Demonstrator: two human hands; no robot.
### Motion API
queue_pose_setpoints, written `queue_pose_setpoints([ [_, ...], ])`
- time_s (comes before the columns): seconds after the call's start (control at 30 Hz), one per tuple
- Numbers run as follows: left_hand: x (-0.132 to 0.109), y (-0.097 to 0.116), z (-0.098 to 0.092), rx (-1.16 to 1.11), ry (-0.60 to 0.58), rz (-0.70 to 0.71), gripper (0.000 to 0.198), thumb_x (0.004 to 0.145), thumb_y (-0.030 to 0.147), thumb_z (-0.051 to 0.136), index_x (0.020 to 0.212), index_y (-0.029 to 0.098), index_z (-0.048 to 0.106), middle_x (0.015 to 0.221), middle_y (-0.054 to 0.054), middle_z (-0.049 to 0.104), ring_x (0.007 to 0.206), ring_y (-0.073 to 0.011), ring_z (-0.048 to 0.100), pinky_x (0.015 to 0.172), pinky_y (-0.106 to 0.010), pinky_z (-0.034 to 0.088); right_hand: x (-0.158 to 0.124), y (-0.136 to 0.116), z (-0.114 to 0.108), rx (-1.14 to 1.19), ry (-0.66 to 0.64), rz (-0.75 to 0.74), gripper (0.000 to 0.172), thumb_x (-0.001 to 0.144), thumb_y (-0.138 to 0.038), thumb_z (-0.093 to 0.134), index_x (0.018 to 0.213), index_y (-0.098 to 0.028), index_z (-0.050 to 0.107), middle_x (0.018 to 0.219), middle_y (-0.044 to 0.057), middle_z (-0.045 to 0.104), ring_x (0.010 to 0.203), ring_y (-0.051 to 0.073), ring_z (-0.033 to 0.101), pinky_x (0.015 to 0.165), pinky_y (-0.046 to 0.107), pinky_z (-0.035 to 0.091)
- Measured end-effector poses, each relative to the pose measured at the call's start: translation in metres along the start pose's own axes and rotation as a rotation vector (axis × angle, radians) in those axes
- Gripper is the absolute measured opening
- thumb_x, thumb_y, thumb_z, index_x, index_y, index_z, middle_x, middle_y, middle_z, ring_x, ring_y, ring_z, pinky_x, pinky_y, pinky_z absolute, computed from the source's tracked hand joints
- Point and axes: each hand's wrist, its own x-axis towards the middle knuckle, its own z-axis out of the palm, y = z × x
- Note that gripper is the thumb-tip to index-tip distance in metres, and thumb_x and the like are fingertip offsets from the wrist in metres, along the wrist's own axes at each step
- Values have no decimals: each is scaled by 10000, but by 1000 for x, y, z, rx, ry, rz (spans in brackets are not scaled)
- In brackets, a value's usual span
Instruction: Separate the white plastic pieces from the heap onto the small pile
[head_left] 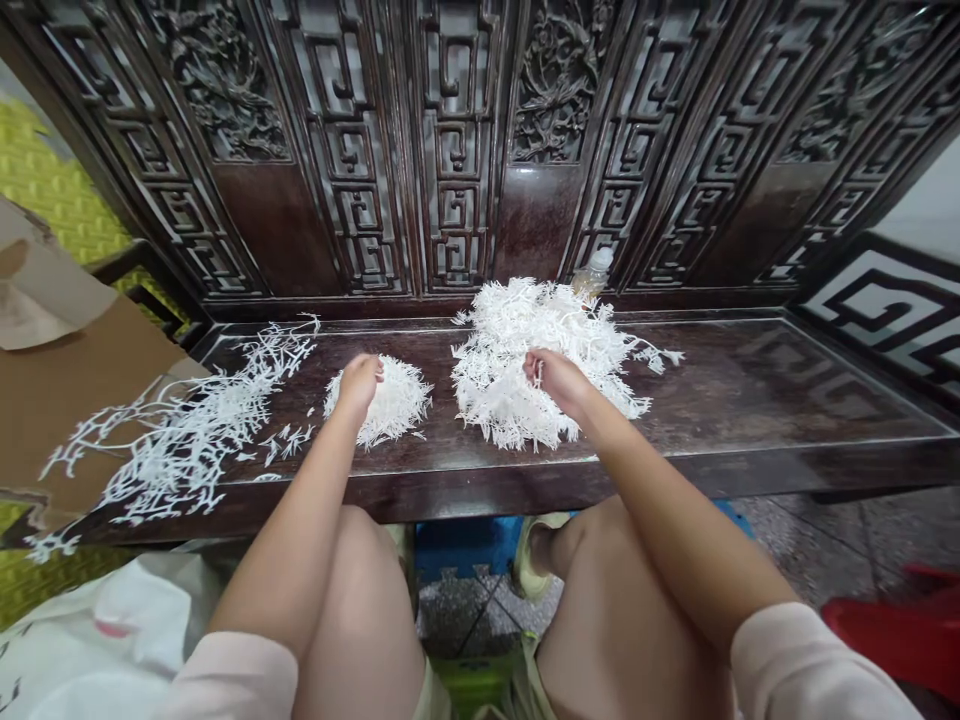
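My left hand [362,385] is at the left edge of a small heap of short, thin white pieces [394,400], its fingers curled together. Over the front of a larger heap of white branched pieces [517,310] is my right hand [556,380], with fingers pinched; white strands lie right at the fingertips. What either hand holds is too small to make out. To the left lies a tangle of long, bare white branching stems [202,430]. A few loose white bits [285,442] are scattered between that tangle and the small heap.
Everything lies on a dark wooden bench [720,390] with a carved lattice back [457,150]. A clear bottle [592,270] stands behind the large heap. Cardboard [90,390] is at the left end, a white bag [112,640] below it, and something red [900,630] at lower right.
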Motion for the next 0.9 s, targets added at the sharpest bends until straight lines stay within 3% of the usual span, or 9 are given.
queue_pose_setpoints([
  [0.1,13,-29,3,365,51,-107,106,678,217,421,664,173,517,727,-42,579,695,-170,534,612,-260,382,-9,1,18,-89,-92,44,198,711,-365,478,666,-177,521,754,21,518,620,104,442,611,258,359],
  [0.23,12,-45,10,683,4,-120,152,705,243,444,820,217,540,864,-50,614,810,-209,559,681,-301,387,-22,-4,39,-217,-113,5,254,713,-405,484,677,-176,587,928,36,526,699,108,447,663,255,362],
  [0.4,7,-43,14,862,33,-55,243,740,316,443,943,212,528,1040,-112,545,978,-266,503,774,-375,372,-27,-3,49,-216,-118,50,236,706,-388,503,677,-174,599,683,5,480,547,78,372,589,247,343],
  [0.53,-1,-21,22,808,145,18,258,734,301,463,959,191,529,1069,-129,511,1024,-278,460,809,-391,353,-28,-1,54,-141,-159,66,226,704,-373,515,671,-163,594,624,-8,453,543,75,410,577,241,349],
  [0.6,-14,-2,29,615,51,69,212,752,284,435,910,192,543,1004,-94,546,942,-232,503,781,-346,369,-28,0,55,-131,-171,59,230,699,-378,525,666,-161,595,635,-5,471,546,74,423,582,243,357],
  [0.7,-46,29,42,230,-343,173,204,754,334,436,833,191,559,878,-43,589,814,-177,531,712,-282,384,-28,1,58,-116,-188,24,240,691,-388,535,659,-159,598,624,-6,486,538,73,422,579,243,359],
  [0.77,-72,45,49,110,-593,214,249,740,407,453,783,187,561,786,-31,585,739,-165,525,665,-269,379,-28,2,59,-89,-179,-1,238,680,-386,549,642,-155,589,594,-11,485,532,74,422,569,240,353],
  [0.8,-84,51,52,105,-629,240,264,723,438,473,773,192,555,755,-22,577,704,-157,514,641,-264,370,-27,2,60,-73,-164,-12,238,674,-385,556,634,-152,583,579,-13,485,530,75,423,562,239,348],
  [0.9,-107,59,55,164,-539,297,284,636,457,579,740,200,520,672,3,530,614,-136,466,590,-254,338,-27,3,60,-35,-135,-23,259,662,-401,564,635,-143,572,551,-14,492,518,77,422,542,238,331],
])
